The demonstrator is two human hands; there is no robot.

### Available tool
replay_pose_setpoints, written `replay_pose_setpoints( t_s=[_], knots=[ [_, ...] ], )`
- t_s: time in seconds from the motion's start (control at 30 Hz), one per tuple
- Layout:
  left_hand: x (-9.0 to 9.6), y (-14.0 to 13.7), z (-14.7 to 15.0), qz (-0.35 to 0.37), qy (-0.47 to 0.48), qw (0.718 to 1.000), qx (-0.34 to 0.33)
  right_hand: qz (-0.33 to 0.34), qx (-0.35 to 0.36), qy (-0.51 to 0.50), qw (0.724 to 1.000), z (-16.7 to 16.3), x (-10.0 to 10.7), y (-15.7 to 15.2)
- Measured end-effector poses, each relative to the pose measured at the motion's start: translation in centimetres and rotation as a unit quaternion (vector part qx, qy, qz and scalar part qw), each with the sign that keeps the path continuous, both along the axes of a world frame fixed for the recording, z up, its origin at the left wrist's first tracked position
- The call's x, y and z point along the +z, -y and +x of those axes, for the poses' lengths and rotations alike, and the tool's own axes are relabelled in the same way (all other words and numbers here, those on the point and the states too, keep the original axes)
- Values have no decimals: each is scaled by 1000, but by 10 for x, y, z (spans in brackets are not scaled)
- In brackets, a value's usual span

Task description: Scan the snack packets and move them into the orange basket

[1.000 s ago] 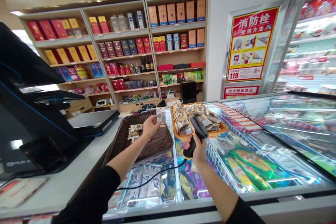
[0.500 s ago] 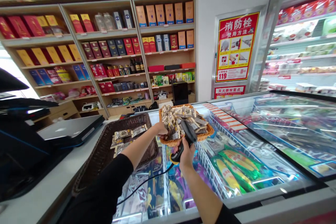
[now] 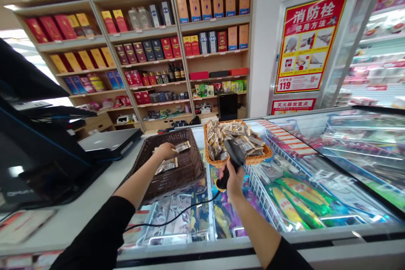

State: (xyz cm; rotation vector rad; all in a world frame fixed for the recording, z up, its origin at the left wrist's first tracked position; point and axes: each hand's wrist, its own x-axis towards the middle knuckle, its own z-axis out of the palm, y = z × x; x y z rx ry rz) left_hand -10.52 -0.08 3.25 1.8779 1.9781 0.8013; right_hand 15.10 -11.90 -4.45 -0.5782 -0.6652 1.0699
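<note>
Snack packets fill an orange wicker basket [image 3: 257,161] beside my right hand [image 3: 233,178] gripping a black barcode scanner [image 3: 233,161], while my left hand [image 3: 165,151] pinches a clear packet [image 3: 182,147] inside a dark brown woven basket [image 3: 193,168].

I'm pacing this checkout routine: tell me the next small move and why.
Probably open the left hand and let its snack packet drop into the dark wicker basket, then reach for another from the orange basket. The right hand holds the barcode scanner ready.

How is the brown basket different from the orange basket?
The brown basket is dark and rectangular; the orange basket is lighter and rounded. The brown basket holds only a few packets; the orange basket is heaped full. The left hand reaches into the brown one. Both are woven and sit on the freezer lid.
</note>
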Motion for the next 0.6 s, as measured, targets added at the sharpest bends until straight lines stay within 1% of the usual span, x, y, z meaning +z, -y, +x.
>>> replay_pose_setpoints(
  t_s=[0.07,0.13,0.2,0.3,0.37,0.4,0.43,0.5,0.53,0.6],
  knots=[
    [-17,12,-27,3,-45,999,27,9,21,38,999,-6,-5,4],
    [-33,22,-44,-6,-44,998,38,16,48,87,995,-12,-10,8],
    [-44,29,-51,-16,-20,998,49,26,79,128,988,-14,-12,13],
    [-47,33,-48,-50,11,998,39,40,97,138,985,-14,-9,16],
    [-45,32,-40,-44,82,996,9,39,105,128,985,-15,-3,14],
    [-44,31,-35,-27,146,989,-7,36,111,129,985,-16,0,12],
    [-43,30,-30,-5,221,975,-18,33,123,136,983,-17,2,10],
    [-42,29,-20,25,356,934,-28,28,145,159,976,-20,5,7],
    [-42,28,-16,27,399,916,-27,28,153,173,973,-21,6,6],
    [-43,28,-11,11,438,899,-24,27,161,201,966,-22,4,5]
  ],
)
